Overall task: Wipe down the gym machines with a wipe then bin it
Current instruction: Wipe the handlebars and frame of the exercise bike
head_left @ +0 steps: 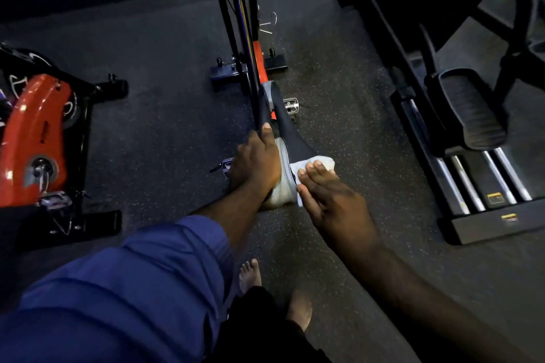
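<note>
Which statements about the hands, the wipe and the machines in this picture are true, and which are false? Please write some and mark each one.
1. The right hand presses a white wipe against the side of the saddle with straight fingers. True.
2. The left hand hangs free and touches nothing. False: it holds the narrow front part of the saddle, thumb on top.
3. A second orange bike stands at the left of the view. True.
4. The person wears shoes. False: the feet are bare.
5. The wipe already lies in a bin. False: it is under the right hand, and no bin is in view.
</note>
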A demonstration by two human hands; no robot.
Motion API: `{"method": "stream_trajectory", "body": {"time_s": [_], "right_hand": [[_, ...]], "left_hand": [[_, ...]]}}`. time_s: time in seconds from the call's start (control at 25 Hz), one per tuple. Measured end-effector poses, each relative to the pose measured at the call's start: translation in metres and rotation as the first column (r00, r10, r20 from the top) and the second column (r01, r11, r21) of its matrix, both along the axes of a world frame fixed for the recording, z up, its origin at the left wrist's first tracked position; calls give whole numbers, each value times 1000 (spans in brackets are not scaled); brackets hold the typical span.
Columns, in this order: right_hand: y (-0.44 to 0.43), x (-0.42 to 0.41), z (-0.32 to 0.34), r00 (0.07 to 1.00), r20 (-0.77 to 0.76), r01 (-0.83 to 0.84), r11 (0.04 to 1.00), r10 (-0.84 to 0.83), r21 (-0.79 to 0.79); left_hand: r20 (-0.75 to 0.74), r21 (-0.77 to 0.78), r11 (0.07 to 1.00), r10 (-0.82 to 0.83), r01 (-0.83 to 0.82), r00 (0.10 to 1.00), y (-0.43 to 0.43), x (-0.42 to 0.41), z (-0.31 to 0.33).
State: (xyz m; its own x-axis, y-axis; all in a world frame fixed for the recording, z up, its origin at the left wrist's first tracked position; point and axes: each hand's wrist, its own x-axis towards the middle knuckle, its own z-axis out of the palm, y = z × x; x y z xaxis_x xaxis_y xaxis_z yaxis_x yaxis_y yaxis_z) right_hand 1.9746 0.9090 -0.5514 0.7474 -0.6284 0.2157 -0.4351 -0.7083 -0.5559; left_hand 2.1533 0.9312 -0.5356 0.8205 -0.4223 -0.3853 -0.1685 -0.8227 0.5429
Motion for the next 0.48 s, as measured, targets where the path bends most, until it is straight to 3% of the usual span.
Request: {"method": "stream_trajectory", "body": {"time_s": [0.16,0.36,0.48], "right_hand": [[-23,30,4,999,-33,-3,997,5,75],[-6,1,3,1000,-9,-27,1000,27,-11],[-21,25,5,999,-37,-1,999,3,50]], "left_hand": [[0,7,1000,0,0,1000,-2,0,-1],[3,8,1000,4,-4,1000,-1,0,0],[-5,13,1000,5,-5,1000,0,0,0]]}}
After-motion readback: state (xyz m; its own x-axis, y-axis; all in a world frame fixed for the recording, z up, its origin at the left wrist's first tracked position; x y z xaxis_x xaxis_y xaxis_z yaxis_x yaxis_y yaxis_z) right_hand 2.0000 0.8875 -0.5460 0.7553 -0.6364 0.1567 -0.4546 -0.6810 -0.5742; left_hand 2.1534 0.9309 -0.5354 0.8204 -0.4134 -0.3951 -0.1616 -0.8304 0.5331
